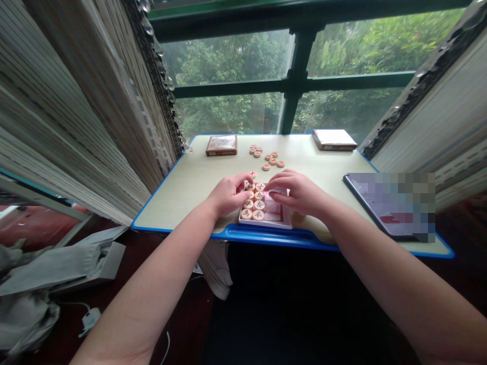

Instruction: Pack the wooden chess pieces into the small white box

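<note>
A small white box (266, 224) lies near the front edge of the table, its left part lined with two columns of round wooden Chinese chess pieces (259, 205) with black characters. My left hand (228, 194) is at the box's far left corner, thumb and forefinger closed around a Chinese chess piece (250, 187). Over the far right part of the box hovers my right hand (297, 189), fingers bent and thumb apart from them, with no piece visible between them. Pink-printed lining shows in the right part of the box. One red-marked piece (252, 174) rests just beyond my left fingertips.
Several red-marked pieces (273, 161) are scattered farther back on the table (182, 192). A brown-edged box (221, 145) stands at back left, another box (335, 140) at back right. A tablet-like device (388, 208), partly blurred out, lies at right. Curtains flank the window.
</note>
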A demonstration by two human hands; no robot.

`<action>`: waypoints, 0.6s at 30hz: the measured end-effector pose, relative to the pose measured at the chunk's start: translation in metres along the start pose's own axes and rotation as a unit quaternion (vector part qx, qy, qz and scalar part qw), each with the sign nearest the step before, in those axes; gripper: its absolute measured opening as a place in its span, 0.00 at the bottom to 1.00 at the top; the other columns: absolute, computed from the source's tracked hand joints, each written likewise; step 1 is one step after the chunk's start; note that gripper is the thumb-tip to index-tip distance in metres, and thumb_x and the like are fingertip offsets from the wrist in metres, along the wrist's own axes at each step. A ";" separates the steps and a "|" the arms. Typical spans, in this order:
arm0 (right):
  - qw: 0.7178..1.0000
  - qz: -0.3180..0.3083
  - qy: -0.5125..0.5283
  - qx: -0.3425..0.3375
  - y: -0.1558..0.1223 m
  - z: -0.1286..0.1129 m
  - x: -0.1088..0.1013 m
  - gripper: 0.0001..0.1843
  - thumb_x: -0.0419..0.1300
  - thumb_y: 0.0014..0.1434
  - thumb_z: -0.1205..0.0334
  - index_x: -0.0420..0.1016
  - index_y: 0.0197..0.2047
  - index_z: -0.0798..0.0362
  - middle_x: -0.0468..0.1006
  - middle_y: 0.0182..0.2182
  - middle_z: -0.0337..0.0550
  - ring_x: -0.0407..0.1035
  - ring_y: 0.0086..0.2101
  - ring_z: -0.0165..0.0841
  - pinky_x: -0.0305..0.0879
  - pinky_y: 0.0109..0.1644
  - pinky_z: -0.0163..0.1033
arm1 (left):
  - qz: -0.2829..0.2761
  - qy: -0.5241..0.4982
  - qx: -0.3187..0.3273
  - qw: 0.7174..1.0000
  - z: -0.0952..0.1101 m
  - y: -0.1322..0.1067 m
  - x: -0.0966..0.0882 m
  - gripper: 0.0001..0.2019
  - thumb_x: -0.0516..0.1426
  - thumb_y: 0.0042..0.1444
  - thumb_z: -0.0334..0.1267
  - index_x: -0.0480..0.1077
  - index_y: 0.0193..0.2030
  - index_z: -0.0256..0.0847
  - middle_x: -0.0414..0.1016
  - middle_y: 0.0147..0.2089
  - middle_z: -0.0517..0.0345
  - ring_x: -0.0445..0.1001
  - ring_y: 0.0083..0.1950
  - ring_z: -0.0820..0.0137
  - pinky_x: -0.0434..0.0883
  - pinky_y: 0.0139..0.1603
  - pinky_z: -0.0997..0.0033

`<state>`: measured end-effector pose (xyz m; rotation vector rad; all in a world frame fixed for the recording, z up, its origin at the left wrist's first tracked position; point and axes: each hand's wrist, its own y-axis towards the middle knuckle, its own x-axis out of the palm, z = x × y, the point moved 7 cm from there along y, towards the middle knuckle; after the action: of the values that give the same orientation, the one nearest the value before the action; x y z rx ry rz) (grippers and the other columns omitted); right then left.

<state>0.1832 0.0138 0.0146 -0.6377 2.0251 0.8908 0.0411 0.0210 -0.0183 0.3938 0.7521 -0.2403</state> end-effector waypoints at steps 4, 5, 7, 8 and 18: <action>0.999 0.014 -0.043 0.018 0.001 0.006 0.001 0.11 0.56 0.55 0.67 0.80 0.37 0.54 0.80 0.38 0.44 0.69 0.39 0.36 0.61 0.50 0.42 | -0.002 -0.001 0.012 1.000 0.001 0.000 0.002 0.16 0.54 0.48 0.34 0.72 0.45 0.37 0.72 0.33 0.59 0.66 0.32 0.72 0.63 0.35 0.72; 0.999 0.009 -0.046 0.018 0.002 0.006 0.002 0.11 0.56 0.55 0.68 0.80 0.37 0.53 0.80 0.38 0.43 0.69 0.39 0.36 0.61 0.50 0.42 | -0.005 0.002 0.015 1.000 0.002 0.001 0.002 0.17 0.54 0.48 0.34 0.72 0.46 0.38 0.73 0.38 0.56 0.68 0.35 0.70 0.64 0.37 0.72; 0.999 0.002 -0.050 0.018 0.002 0.007 0.004 0.12 0.56 0.54 0.68 0.80 0.37 0.52 0.80 0.38 0.42 0.68 0.39 0.36 0.61 0.50 0.41 | -0.007 0.009 0.017 1.000 0.002 0.001 0.003 0.17 0.54 0.49 0.34 0.73 0.47 0.38 0.74 0.43 0.54 0.70 0.40 0.68 0.66 0.42 0.71; 0.999 -0.001 -0.052 0.016 0.002 0.007 0.004 0.12 0.56 0.54 0.68 0.80 0.37 0.52 0.81 0.39 0.41 0.68 0.39 0.36 0.61 0.50 0.41 | -0.009 0.013 0.017 1.000 0.001 0.001 0.003 0.17 0.54 0.49 0.34 0.74 0.47 0.38 0.74 0.43 0.53 0.70 0.41 0.68 0.66 0.43 0.70; 0.999 0.018 -0.027 0.017 0.003 0.008 0.000 0.12 0.55 0.55 0.70 0.79 0.37 0.53 0.80 0.40 0.42 0.69 0.41 0.35 0.62 0.51 0.41 | 0.000 0.024 0.018 1.000 0.002 0.001 0.002 0.16 0.54 0.49 0.36 0.74 0.46 0.37 0.74 0.40 0.55 0.68 0.36 0.70 0.66 0.41 0.71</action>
<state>0.1855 0.0220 0.0123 -0.5556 2.0039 0.8841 0.0445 0.0208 -0.0180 0.4338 0.7964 -0.2456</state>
